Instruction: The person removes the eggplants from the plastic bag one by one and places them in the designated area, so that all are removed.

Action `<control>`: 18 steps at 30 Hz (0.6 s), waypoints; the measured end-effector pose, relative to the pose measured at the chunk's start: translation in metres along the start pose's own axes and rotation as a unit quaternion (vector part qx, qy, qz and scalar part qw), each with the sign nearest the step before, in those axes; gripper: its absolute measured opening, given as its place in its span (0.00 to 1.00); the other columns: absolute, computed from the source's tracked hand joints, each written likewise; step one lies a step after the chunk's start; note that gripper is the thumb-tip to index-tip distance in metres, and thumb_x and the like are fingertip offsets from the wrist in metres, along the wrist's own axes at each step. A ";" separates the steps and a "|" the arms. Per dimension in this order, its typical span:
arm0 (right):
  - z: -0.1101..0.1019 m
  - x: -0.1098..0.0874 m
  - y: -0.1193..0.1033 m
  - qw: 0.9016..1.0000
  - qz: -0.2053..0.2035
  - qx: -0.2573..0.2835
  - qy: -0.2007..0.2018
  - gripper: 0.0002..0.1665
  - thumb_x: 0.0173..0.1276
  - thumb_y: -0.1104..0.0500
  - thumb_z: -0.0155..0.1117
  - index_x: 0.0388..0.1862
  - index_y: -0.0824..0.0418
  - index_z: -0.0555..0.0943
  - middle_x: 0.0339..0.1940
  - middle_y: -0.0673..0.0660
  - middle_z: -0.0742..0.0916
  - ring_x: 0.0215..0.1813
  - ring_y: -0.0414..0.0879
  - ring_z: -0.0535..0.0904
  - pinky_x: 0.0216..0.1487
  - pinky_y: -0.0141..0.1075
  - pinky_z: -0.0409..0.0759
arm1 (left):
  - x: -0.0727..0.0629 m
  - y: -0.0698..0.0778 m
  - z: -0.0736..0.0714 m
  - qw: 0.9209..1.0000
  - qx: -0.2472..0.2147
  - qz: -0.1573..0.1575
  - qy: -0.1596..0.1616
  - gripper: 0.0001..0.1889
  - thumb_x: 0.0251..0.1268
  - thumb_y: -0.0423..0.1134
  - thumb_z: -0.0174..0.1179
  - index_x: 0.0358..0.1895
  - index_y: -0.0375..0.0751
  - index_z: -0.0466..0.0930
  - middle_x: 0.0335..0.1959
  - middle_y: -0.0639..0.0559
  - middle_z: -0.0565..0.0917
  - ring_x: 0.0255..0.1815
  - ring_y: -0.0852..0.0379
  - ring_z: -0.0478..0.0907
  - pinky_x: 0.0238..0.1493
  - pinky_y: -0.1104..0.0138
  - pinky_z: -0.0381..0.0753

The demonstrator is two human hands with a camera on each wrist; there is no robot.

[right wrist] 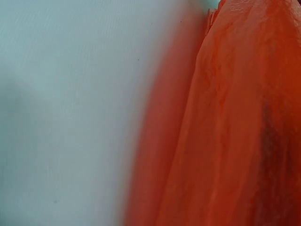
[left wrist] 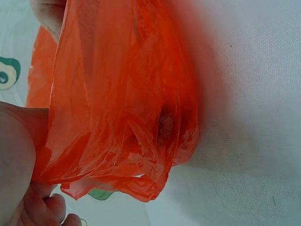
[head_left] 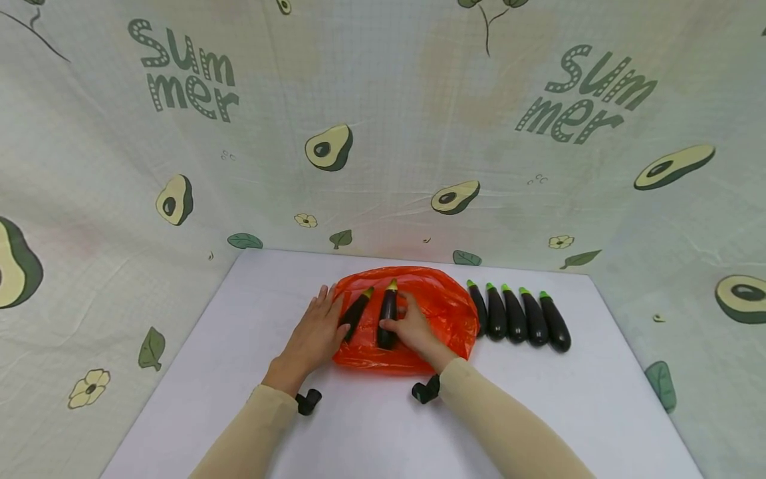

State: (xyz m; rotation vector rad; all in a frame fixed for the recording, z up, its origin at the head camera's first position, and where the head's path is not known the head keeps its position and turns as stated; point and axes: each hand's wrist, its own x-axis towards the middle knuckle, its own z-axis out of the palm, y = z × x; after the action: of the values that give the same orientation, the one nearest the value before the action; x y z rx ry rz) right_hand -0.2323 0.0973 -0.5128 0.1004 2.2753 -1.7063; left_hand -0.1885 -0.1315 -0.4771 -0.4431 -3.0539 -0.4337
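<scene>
A red plastic bag [head_left: 419, 283] lies spread on the table with its mouth open. Over it, my right hand [head_left: 413, 326] pinches a dark eggplant [head_left: 389, 313] between thumb and fingers, its stem end pointing away. Another eggplant [head_left: 357, 313] lies to the left within the bag, slanted, its lower end partly behind my left thumb. My left hand [head_left: 317, 332] rests at the bag's left edge with fingers extended. In the left wrist view, the left thumb reaches behind the bag film [left wrist: 103, 94], and fingers [left wrist: 40, 207] show below it. Only the bag's side [right wrist: 225, 132] fills the right wrist view.
Several eggplants [head_left: 529, 316] lie in a row on the white table [head_left: 371, 426], right of the bag, green stems pointing away. The nearest one partly disappears behind the bag's edge. A cloth printed with avocados [head_left: 383, 100] hangs behind and around the table.
</scene>
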 end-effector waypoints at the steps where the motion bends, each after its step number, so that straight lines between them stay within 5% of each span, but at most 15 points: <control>1: -0.001 -0.001 0.000 1.000 -0.002 -0.001 0.001 0.49 0.69 0.61 0.75 0.82 0.52 0.59 0.71 0.67 0.79 0.65 0.63 0.82 0.64 0.57 0.84 | 0.000 0.000 0.000 1.000 0.000 0.000 -0.001 0.40 0.78 0.48 0.62 0.83 0.34 0.58 0.87 0.39 0.53 0.89 0.39 0.44 0.86 0.46 0.50; 18: -0.016 -0.013 -0.009 0.999 -0.038 -0.032 -0.003 0.51 0.70 0.62 0.75 0.84 0.48 0.58 0.73 0.65 0.77 0.66 0.62 0.81 0.59 0.57 0.87 | 0.000 0.001 0.000 1.000 -0.011 0.008 0.007 0.39 0.78 0.47 0.62 0.82 0.32 0.58 0.87 0.37 0.54 0.88 0.37 0.45 0.85 0.45 0.51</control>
State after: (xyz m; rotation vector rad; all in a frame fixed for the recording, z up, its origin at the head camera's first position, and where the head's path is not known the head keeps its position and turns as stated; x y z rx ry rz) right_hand -0.2254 0.1117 -0.4968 -0.0053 2.3562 -1.6657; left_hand -0.1879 -0.1308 -0.4765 -0.4623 -3.0330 -0.4667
